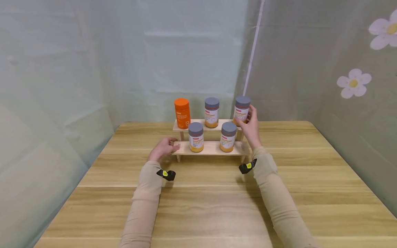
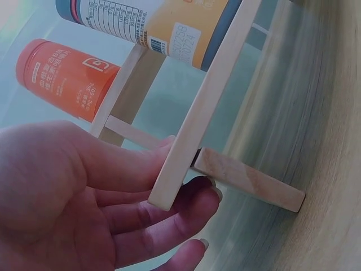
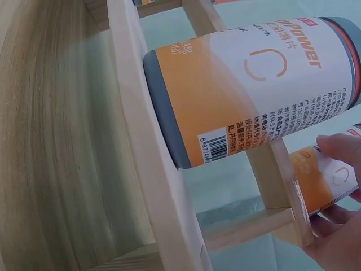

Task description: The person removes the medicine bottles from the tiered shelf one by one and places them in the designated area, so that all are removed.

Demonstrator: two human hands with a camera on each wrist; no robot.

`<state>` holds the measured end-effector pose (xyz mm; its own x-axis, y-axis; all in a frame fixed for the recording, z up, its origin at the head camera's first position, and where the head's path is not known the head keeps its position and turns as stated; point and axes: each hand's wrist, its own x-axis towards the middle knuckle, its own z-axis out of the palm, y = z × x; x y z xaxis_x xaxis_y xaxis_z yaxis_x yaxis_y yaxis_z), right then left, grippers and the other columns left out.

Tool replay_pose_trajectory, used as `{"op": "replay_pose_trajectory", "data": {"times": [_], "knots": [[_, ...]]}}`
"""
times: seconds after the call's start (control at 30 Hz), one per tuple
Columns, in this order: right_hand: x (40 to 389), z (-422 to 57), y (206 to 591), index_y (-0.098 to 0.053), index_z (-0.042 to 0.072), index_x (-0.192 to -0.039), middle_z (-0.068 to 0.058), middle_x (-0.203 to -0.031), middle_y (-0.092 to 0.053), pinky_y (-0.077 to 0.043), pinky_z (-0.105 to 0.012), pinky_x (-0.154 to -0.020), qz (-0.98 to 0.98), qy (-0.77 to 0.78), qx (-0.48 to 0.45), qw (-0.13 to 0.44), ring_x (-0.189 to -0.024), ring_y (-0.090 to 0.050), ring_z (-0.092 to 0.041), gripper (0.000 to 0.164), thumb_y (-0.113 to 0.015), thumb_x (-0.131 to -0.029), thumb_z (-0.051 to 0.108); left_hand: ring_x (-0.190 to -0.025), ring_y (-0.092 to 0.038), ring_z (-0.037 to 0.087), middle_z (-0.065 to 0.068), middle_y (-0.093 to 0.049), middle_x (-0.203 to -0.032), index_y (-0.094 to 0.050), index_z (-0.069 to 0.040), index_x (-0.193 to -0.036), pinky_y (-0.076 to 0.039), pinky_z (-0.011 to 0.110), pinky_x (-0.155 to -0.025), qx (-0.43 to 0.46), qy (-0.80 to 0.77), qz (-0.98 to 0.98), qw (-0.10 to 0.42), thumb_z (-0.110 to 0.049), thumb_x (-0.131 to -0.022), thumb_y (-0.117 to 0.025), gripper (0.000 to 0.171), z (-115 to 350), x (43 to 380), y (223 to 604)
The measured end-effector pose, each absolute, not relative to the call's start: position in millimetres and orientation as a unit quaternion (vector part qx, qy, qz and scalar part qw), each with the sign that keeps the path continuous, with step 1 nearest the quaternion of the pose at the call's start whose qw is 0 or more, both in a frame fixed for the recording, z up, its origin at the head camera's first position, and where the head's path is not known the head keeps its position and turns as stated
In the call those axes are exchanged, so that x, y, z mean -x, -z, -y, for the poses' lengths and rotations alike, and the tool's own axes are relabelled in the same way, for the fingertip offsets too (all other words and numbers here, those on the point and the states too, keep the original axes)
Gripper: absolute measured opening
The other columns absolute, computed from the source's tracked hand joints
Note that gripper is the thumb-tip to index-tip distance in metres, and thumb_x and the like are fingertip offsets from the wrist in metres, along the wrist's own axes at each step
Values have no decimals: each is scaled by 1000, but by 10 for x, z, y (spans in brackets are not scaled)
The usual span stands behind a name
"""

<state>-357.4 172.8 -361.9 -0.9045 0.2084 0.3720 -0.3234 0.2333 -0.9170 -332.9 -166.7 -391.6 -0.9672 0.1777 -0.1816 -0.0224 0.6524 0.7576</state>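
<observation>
A two-step wooden rack (image 1: 214,148) stands on the table. My left hand (image 1: 163,148) pinches the left end of its lower shelf, thumb on top and fingers beneath, as the left wrist view shows. At the right end of the upper shelf my right hand (image 1: 250,126) grips a grey-lidded supplement bottle (image 1: 241,110), thumb in front and fingers behind. An orange bottle (image 1: 182,113) and another grey-lidded bottle (image 1: 212,113) share that shelf. Two more grey-lidded bottles, one left (image 1: 196,137) and one right (image 1: 228,137), stand upright on the lower shelf.
The wooden table (image 1: 214,206) stretches out around the rack, its far edge close behind. Pale curtains (image 1: 192,51) hang beyond the table, with flower prints at right. A small black wrist camera (image 1: 166,174) is on the left sleeve and another (image 1: 247,166) on the right.
</observation>
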Motion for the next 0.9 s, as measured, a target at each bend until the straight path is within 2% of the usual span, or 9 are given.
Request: {"op": "replay_pose_trajectory", "data": {"times": [0.1, 0.33, 0.63, 0.8, 0.9], "knots": [[3580, -1735, 3628, -30, 11, -147, -24, -139, -48, -41, -48, -105, 757, -612, -31, 227, -125, -50, -37, 73, -71, -87, 8, -65, -48, 14, 10, -53, -93, -45, 2, -140, -45, 29, -66, -46, -416, -900, 118, -25, -97, -57, 53, 1671, 3331, 3921], [3571, -1796, 3636, -36, 12, -145, -24, -138, -51, -44, -48, -103, 756, -608, -24, 243, -122, -53, -38, 72, -73, -85, 7, -82, -52, 16, 20, -56, -117, -43, 1, -142, -45, 23, -68, -42, -442, -887, 128, -25, -97, -59, 54, 1672, 3359, 3962], [3517, -1915, 3595, -38, 11, -145, -23, -137, -52, -43, -45, -104, 742, -623, -20, 246, -122, -53, -34, 72, -75, -83, 7, -85, -53, 17, 15, -56, -110, -45, 0, -141, -48, 27, -73, -40, -470, -871, 135, -24, -95, -62, 55, 1666, 3396, 3977], [3450, -2002, 3571, -39, 13, -145, -21, -136, -52, -44, -37, -101, 728, -643, 0, 237, -118, -54, -30, 72, -74, -83, 4, -84, -54, 18, 18, -57, -110, -46, 2, -139, -48, 28, -71, -58, -472, -869, 134, -30, -92, -66, 61, 1689, 3366, 3958], [3407, -2045, 3563, -39, 13, -145, -20, -135, -52, -44, -30, -97, 724, -648, 14, 237, -114, -54, -24, 72, -74, -83, 3, -86, -55, 19, 20, -58, -115, -47, 1, -139, -49, 28, -73, -54, -469, -872, 130, -29, -93, -65, 58, 1702, 3364, 3967]]}}
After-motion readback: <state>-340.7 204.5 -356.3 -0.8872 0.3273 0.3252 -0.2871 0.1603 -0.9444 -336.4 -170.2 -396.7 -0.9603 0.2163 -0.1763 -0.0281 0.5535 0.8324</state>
